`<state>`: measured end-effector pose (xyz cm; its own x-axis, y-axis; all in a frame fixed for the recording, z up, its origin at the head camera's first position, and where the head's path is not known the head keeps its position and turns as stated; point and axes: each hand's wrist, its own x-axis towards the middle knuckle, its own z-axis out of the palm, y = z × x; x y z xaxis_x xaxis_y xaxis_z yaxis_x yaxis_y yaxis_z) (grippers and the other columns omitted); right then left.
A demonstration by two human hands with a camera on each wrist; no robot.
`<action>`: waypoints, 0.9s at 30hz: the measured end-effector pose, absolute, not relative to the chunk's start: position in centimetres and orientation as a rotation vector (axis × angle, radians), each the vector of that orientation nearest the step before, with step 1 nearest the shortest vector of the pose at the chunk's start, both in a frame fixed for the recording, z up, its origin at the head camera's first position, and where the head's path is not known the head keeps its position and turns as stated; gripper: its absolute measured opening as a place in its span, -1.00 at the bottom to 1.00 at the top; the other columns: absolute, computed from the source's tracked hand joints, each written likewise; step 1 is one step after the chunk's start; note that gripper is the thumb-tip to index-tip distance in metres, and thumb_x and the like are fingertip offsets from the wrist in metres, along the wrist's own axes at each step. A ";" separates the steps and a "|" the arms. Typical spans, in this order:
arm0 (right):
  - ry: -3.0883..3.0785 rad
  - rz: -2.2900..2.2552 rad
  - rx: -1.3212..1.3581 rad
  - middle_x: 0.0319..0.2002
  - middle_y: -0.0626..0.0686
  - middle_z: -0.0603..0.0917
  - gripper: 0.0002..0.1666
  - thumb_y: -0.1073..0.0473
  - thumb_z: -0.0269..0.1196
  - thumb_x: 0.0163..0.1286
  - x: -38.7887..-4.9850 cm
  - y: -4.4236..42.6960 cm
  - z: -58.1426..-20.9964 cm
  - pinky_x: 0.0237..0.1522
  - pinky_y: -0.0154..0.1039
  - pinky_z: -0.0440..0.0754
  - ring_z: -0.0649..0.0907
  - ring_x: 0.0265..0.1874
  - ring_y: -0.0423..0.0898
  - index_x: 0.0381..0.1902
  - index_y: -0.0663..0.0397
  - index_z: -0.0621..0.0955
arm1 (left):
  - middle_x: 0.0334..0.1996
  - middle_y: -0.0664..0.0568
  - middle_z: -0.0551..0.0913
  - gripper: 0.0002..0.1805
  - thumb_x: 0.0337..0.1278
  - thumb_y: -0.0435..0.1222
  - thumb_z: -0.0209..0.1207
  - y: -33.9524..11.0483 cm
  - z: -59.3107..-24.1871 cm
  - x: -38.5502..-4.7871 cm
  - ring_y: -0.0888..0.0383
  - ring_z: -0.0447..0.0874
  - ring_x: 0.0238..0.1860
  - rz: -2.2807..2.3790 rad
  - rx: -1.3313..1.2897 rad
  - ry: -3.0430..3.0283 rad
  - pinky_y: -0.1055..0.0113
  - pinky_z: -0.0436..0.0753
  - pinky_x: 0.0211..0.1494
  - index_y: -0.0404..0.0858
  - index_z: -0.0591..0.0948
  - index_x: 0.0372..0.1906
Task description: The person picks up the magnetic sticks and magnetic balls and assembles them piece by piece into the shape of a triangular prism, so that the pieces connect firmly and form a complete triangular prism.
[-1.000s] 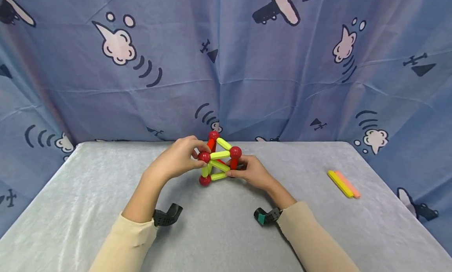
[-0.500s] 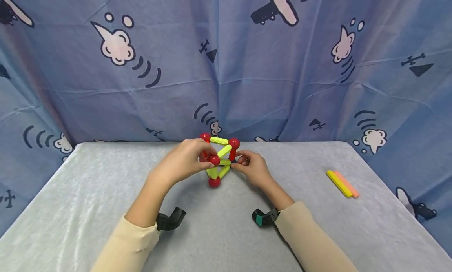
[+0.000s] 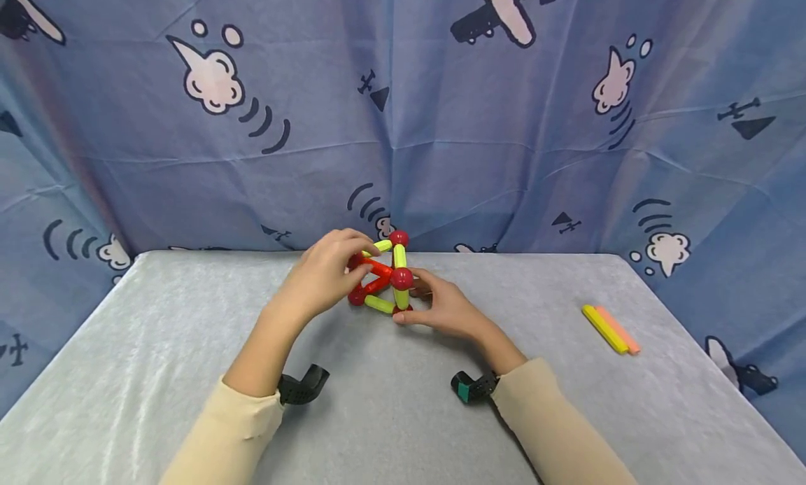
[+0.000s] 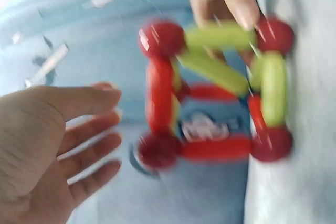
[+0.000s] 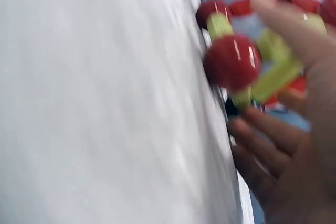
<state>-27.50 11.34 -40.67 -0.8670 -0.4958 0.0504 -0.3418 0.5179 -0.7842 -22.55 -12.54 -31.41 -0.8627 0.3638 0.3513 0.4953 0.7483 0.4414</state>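
Note:
A ball-and-stick building model (image 3: 401, 278) of glossy red balls with yellow-green and red rods stands at the far middle of the table. It forms a box-like frame. My left hand (image 3: 324, 271) is beside its left side; in the left wrist view that hand (image 4: 39, 135) has its fingers extended, apart from the model (image 4: 215, 149). My right hand (image 3: 443, 304) holds the model's lower right corner, thumb in front at the bottom ball and fingers behind. The right wrist view is blurred, with the thumb and fingers either side of the frame's rods.
A yellow rod (image 3: 605, 329) and an orange-pink rod (image 3: 619, 330) lie side by side on the table's right part. The pale cloth-covered table (image 3: 390, 415) ends at a blue patterned curtain (image 3: 441, 121) behind the model.
The model has turned between the hands, so its red rods now face left. My left hand shifted right, then back left, and has let go of the model. My right hand changed its hold.

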 end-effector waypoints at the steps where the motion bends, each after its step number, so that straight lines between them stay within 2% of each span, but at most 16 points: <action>1: 2.627 -1.227 -0.704 0.30 0.03 0.60 -0.03 -0.16 0.50 0.16 -27.4 11.1 -40.7 0.29 0.08 0.58 0.64 0.22 0.05 0.47 -0.16 0.37 | 0.12 -0.02 0.68 -0.72 0.22 -0.34 0.34 -13.0 -31.6 -22.8 -0.02 0.62 0.13 -0.762 -0.614 -2.725 0.05 0.66 0.20 -0.15 0.73 0.03; 4: 2.680 -1.219 -0.664 0.21 0.01 0.67 -0.09 -0.14 0.53 0.13 -27.4 10.6 -41.0 0.22 0.03 0.64 0.70 0.12 -0.01 0.41 -0.19 0.44 | 0.18 -0.07 0.64 -0.63 0.24 -0.33 0.33 -14.1 -32.4 -23.4 -0.06 0.59 0.21 -0.783 -0.528 -2.810 -0.02 0.61 0.29 -0.18 0.67 0.15; 6: 2.685 -1.252 -0.658 0.16 0.03 0.71 -0.17 -0.07 0.54 0.14 -27.4 10.6 -41.1 0.18 0.00 0.66 0.73 0.07 -0.02 0.36 -0.17 0.49 | 0.14 -0.07 0.67 -0.61 0.25 -0.33 0.32 -14.4 -32.8 -23.8 -0.04 0.64 0.17 -0.829 -0.522 -2.842 -0.01 0.62 0.28 -0.19 0.65 0.18; 10: 2.657 -1.343 -0.663 0.10 0.11 0.74 -0.26 0.06 0.52 0.19 -27.4 10.6 -41.1 0.12 -0.04 0.70 0.77 0.02 0.00 0.31 -0.07 0.52 | 0.00 -0.03 0.74 -0.64 0.24 -0.35 0.34 -14.3 -33.1 -24.1 0.00 0.71 0.04 -0.855 -0.538 -2.829 0.06 0.68 0.17 -0.19 0.68 0.13; 15: 2.648 -1.393 -0.659 0.02 0.13 0.76 -0.38 0.10 0.50 0.21 -27.3 10.7 -40.9 0.08 -0.07 0.73 0.78 -0.01 0.03 0.21 0.07 0.58 | -0.03 -0.03 0.74 -0.66 0.22 -0.33 0.35 -14.0 -32.8 -23.9 0.00 0.73 -0.03 -0.848 -0.571 -2.817 0.10 0.72 0.05 -0.18 0.70 0.10; 27: 2.698 -1.265 -0.705 -0.16 0.05 0.81 -0.70 0.08 0.46 0.26 -27.6 11.6 -40.6 -0.01 -0.13 0.74 0.78 -0.13 -0.09 -0.11 0.08 0.71 | -0.07 0.04 0.74 -0.70 0.20 -0.28 0.38 -13.4 -32.7 -24.0 0.06 0.71 -0.08 -0.862 -0.576 -2.807 0.16 0.71 -0.02 -0.13 0.72 0.05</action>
